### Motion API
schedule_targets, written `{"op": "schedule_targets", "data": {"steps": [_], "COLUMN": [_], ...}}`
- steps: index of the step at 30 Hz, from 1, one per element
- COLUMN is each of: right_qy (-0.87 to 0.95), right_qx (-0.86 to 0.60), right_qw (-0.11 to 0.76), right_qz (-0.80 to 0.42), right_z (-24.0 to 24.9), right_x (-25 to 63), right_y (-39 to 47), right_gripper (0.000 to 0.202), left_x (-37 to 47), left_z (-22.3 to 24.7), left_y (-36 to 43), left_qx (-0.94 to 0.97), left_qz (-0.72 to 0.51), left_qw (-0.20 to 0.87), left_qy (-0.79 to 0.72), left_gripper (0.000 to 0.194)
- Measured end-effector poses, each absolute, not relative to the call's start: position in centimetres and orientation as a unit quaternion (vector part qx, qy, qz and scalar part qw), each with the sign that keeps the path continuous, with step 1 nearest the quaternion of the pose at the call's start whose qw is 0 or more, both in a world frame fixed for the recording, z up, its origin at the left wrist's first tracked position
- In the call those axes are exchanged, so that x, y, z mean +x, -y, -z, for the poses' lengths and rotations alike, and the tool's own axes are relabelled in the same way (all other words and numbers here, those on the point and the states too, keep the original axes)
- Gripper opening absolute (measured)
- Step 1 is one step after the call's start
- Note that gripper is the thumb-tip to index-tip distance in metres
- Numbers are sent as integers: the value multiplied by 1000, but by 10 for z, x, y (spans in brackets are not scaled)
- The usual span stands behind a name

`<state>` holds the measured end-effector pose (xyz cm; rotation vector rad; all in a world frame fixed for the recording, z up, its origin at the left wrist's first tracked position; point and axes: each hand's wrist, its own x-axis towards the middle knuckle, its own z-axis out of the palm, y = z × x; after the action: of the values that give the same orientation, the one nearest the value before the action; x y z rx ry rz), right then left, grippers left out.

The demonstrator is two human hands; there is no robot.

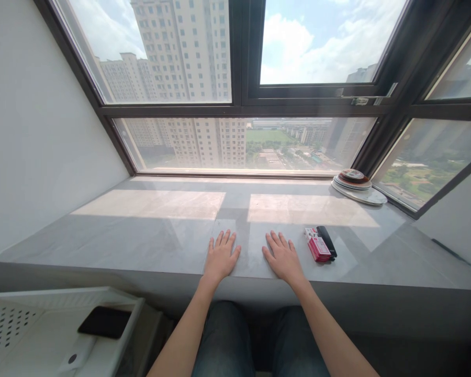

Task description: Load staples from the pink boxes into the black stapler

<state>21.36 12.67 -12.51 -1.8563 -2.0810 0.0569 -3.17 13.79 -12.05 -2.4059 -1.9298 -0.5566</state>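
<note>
A broad, pale grey windowsill (172, 241) runs across the view beneath a dark-framed window (241, 111), with two bright patches of sunlight lying on it. Through the glass show tall apartment buildings (192, 52), a green field (269, 137) and a cloudy sky. A plain white wall (43, 131) closes the left side. In the far right corner of the sill, close to the window frame, sits a stack of round plates or discs (355, 184), the widest at the bottom. Below the sill at the left is a white plastic basket (19, 340) with a perforated side, and a dark, flat object (105, 321) is in it. The left hand (220, 257) lies palm down near the sill's front edge, fingers spread and pointing toward the window, relaxed and holding nothing. The right hand (283, 257) mirrors it, also flat, spread and free of any object, with a gap between the two. Just to the right of the right hand are red-and-white small boxes (317, 246), with a black stapler (327, 242) against their right side. Both forearms reach in from below, above denim-covered knees (227, 335).
</note>
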Motion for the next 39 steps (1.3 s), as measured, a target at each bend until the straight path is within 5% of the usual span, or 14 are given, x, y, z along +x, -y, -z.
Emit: {"op": "schedule_targets", "data": {"steps": [7,12,16,23,39], "right_qy": [733,736,621,564,605], "right_qx": [-640,-577,-674,-743,-661], "right_qw": [228,318,399,277,370], "right_qz": [-38,-157,-19,-231,-246], "right_z": [121,91,72,100,109], "right_x": [212,247,338,448,186], "right_y": [-126,-126,-128,-129,-143], "right_gripper": [54,44,47,62,47], "left_x": [-32,-33,-32,-31,-34], "left_z": [120,119,119,121,103], "left_y": [-138,-139,-140,-141,-137], "left_qx": [-767,-768,-763,-761,-699], "left_qz": [183,181,182,188,305], "left_qw": [2,-3,-6,-2,-128], "left_qy": [615,615,620,621,634], "left_gripper": [53,53,53,52,55]}}
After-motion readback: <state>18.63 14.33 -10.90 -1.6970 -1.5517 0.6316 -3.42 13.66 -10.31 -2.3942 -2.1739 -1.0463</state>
